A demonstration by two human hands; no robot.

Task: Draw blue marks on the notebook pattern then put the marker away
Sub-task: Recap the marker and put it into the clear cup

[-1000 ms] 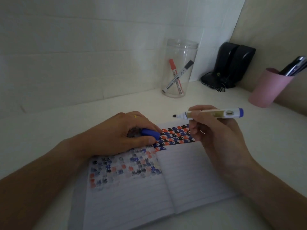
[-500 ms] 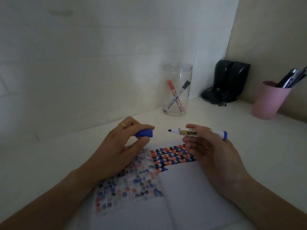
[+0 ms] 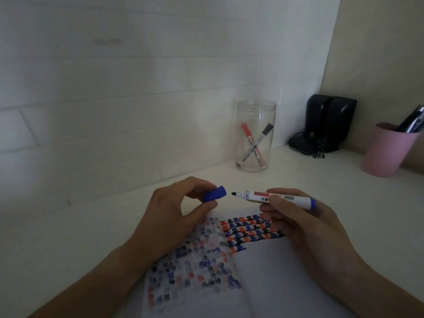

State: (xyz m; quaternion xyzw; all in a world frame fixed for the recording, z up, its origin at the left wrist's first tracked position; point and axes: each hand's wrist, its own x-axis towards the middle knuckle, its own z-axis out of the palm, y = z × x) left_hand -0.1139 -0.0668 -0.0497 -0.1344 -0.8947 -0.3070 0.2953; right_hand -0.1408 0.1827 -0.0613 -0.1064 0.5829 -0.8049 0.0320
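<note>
An open lined notebook [image 3: 270,278] lies on the white desk, with a pattern [image 3: 250,228] of blue, red and black marks across the top of both pages. My right hand [image 3: 296,221] holds the uncapped blue marker [image 3: 275,197] level above the notebook, tip pointing left. My left hand [image 3: 174,214] pinches the blue cap [image 3: 214,194] between thumb and fingers, its opening facing the tip a short gap away.
A clear jar [image 3: 255,136] with a red and a black marker stands at the back by the tiled wall. Black speakers [image 3: 328,123] sit in the corner. A pink cup [image 3: 387,150] of pens is at the right.
Both hands have lifted off the notebook. The cap and the marker tip have come closer together and now face each other. The camera has tilted upward.
</note>
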